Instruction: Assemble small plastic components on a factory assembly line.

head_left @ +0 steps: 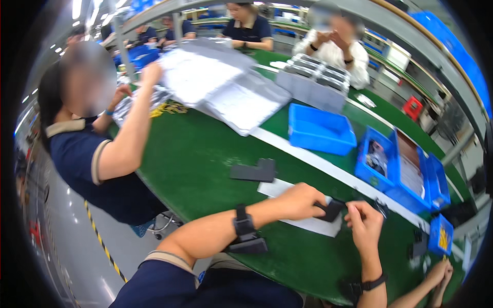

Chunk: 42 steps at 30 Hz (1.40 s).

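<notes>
My left hand [300, 201] is closed around one end of a flat black piece [333, 209], held just above a white sheet [328, 226] on the green table. My right hand [365, 218] has thumb and forefinger pinched together at the piece's right end; whatever is between those fingertips is too small to make out. Farther left lies an L-shaped black piece [254, 172]. Below my left wrist, another black piece [249, 245] rests close to the table's near edge.
Blue bins [321, 136] line the far right, one [377, 159] with small parts. White bags [226, 77] and a grey box of black parts [313, 87] stand beyond. A person [87, 133] sits at left; another person's hands [441, 274] show at lower right.
</notes>
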{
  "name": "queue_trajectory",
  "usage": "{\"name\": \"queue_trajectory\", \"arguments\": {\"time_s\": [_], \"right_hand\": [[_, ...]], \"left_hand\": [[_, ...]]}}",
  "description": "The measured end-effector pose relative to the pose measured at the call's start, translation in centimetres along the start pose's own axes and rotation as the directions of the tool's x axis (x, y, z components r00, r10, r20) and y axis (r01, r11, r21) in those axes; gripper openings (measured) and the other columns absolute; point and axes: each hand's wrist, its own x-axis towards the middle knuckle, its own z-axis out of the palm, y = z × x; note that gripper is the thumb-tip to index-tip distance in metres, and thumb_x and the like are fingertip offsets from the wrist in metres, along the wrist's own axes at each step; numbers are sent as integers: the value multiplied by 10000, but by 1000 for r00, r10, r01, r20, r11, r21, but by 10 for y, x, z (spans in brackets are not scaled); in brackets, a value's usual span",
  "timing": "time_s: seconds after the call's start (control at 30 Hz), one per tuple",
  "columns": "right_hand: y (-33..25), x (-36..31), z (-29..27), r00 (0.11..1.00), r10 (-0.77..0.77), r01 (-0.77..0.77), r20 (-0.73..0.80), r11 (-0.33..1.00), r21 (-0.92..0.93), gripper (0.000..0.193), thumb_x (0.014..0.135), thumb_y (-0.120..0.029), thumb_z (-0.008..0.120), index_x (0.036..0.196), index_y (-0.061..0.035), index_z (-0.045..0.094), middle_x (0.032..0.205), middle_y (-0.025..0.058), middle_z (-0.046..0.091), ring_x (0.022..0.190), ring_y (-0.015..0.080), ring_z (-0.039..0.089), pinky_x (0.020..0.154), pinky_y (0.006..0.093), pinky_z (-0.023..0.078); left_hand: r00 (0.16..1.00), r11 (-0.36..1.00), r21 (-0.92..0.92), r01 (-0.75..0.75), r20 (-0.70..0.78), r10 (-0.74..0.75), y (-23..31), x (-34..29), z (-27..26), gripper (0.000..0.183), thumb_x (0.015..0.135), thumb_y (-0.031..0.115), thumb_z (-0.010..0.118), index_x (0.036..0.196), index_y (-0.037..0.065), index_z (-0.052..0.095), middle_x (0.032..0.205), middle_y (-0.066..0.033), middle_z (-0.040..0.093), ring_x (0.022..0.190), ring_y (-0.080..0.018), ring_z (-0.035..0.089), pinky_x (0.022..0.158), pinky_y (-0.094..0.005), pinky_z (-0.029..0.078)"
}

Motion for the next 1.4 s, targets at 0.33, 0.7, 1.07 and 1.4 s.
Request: {"name": "queue_trajectory", "arguments": {"time_s": [0.33, 0.7, 1.07, 1.4], "right_hand": [[16, -1, -12, 981, 176, -186, 85, 974, 132, 325, 792, -98, 716, 1066, 38, 605, 858, 42, 625, 595, 56, 563, 509, 201, 438], [17, -5, -5, 994, 71, -88, 80, 969, 230, 73, 834, -3, 629, 885, 47, 643, 774, 46, 621, 601, 67, 588, 496, 204, 454], [11, 0, -2, 879, -470, 472, 82, 829, -300, 129, 748, 83, 616, 852, 7, 618, 814, 145, 624, 706, 296, 629, 623, 336, 508], [12, -4, -17, 954, -244, 263, 172, 960, -95, 190, 794, 119, 522, 928, 61, 643, 818, 123, 644, 698, 173, 621, 625, 266, 495]], "left_hand": [[996, 992, -102, 69, 68, -62, 18, 1, -7, 220, 779, 166, 712, 941, 29, 655, 856, -113, 664, 763, -239, 635, 685, -325, 483], [979, 853, -484, 197, 47, -199, 27, 7, 8, 219, 836, 130, 683, 1000, -11, 656, 820, -23, 655, 703, -43, 567, 632, -200, 462], [978, 821, -558, 117, -77, -192, 18, 7, 17, 157, 846, 96, 644, 981, 23, 672, 788, -11, 646, 710, -54, 556, 624, -218, 457], [971, 854, -492, 169, -65, -229, 23, 4, 9, 243, 859, 223, 622, 967, 15, 684, 827, -59, 682, 742, -98, 606, 666, -260, 481]]}}
